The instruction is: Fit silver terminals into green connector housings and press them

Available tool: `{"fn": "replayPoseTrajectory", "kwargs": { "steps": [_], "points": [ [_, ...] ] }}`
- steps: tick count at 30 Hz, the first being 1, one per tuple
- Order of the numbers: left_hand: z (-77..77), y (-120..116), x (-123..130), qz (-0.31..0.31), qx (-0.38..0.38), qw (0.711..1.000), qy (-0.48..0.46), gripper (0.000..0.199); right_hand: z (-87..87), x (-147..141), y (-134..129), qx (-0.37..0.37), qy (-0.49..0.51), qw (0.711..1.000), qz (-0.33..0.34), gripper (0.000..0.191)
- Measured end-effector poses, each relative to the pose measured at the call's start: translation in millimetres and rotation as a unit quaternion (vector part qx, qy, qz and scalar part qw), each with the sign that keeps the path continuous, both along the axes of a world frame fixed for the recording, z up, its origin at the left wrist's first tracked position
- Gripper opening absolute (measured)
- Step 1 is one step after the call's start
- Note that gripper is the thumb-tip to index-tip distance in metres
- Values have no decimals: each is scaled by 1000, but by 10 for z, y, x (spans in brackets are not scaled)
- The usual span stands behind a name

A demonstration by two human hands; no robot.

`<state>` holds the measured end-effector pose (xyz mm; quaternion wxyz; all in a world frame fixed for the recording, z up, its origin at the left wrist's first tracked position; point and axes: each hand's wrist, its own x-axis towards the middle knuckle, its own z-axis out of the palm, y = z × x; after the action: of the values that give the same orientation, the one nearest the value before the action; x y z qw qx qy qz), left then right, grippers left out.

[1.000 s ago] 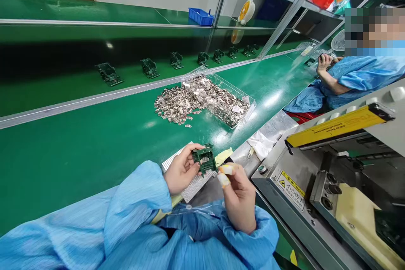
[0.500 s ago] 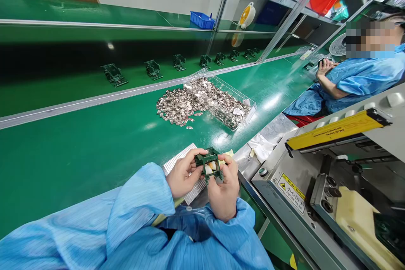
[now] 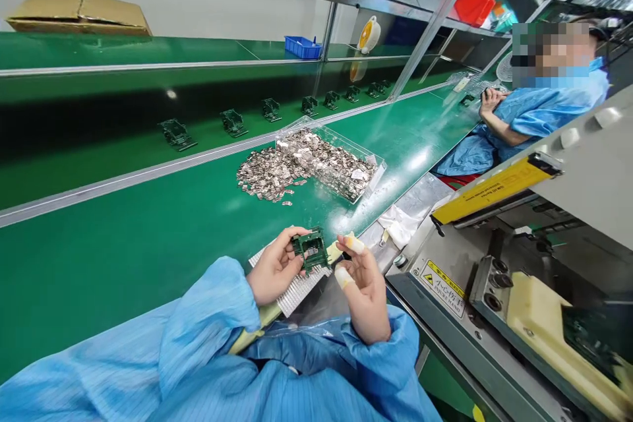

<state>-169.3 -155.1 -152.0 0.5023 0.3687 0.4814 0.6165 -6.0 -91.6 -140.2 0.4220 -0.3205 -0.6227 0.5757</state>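
My left hand [image 3: 275, 269] grips a dark green plastic frame [image 3: 312, 249] by its left side, thumb in front and fingers behind. The frame has a square opening through its middle. Just right of it, apart from the frame, my right hand [image 3: 364, 287] is open, with thumb and fingers spread. Pale covers wrap its thumb tip and one fingertip. Below the frame lies a white gridded tray of small pieces [image 3: 304, 291], partly hidden by my left hand. Further back, small metal parts [image 3: 270, 173] are heaped on the green bench, beside a clear plastic box [image 3: 368, 192] filled with more.
Several similar green frames [image 3: 232, 122] stand in a row along the back ledge. To my right is a machine with a yellow bar [image 3: 494, 190] and a warning label [image 3: 444, 288]. A white cloth [image 3: 403, 225] lies beside it. A co-worker in blue [image 3: 534, 109] sits further along.
My right hand has let go of the green frame and moved right, its fingers spreading. My left hand keeps hold of the frame. The whole view has shifted slightly.
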Motion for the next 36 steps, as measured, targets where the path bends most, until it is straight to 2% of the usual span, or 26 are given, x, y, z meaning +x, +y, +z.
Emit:
{"fn": "replayPoseTrajectory", "kwargs": {
  "steps": [4, 7, 11, 14, 17, 20, 21, 23, 24, 25, 27, 29, 31, 33, 36],
  "points": [
    [130, -5, 114, -84, -8, 996, 16, 43, 104, 273, 10, 99, -42, 992, 66, 70],
    [209, 26, 281, -121, -13, 992, 41, 42, 119, 419, 6, 149, -47, 984, 81, 67],
    [271, 99, 556, -81, -27, 993, 85, 36, 53, 584, -25, 180, -25, 983, 32, 66],
    [312, 134, 737, -85, -17, 989, 119, 31, 7, 730, -76, 186, -21, 982, -13, 69],
    [411, 172, 842, -171, -16, 976, 134, 36, 26, 962, -157, 176, -18, 983, -53, 70],
    [595, 334, 894, -286, -9, 939, 191, 68, 115, 1331, -254, 159, 10, 981, -111, 68],
    [670, 430, 924, -306, 7, 925, 227, 68, 153, 1485, -279, 159, 30, 975, -150, 67],
    [824, 669, 1047, -308, 70, 897, 308, 37, 228, 1825, -303, 174, 81, 943, -273, 65],
    [899, 800, 1148, -300, 108, 884, 341, 20, 261, 2003, -298, 187, 106, 912, -349, 64],
    [968, 929, 1279, -291, 146, 872, 366, 15, 289, 2180, -284, 199, 121, 875, -425, 60],
    [1083, 1166, 1612, -274, 212, 850, 398, 21, 323, 2503, -237, 206, 116, 802, -549, 49],
    [1152, 1362, 2000, -267, 252, 836, 408, 20, 332, 2749, -200, 195, 80, 765, -609, 38],
    [1177, 1514, 2376, -272, 256, 833, 409, 51, 331, 2895, -191, 193, 47, 755, -625, 36],
    [1182, 1624, 2669, -288, 238, 838, 398, 79, 342, 2955, -192, 206, 43, 756, -619, 40],
    [1205, 1710, 2830, -286, 216, 869, 342, 74, 405, 2974, -127, 212, 44, 787, -578, 51]
  ]
}}
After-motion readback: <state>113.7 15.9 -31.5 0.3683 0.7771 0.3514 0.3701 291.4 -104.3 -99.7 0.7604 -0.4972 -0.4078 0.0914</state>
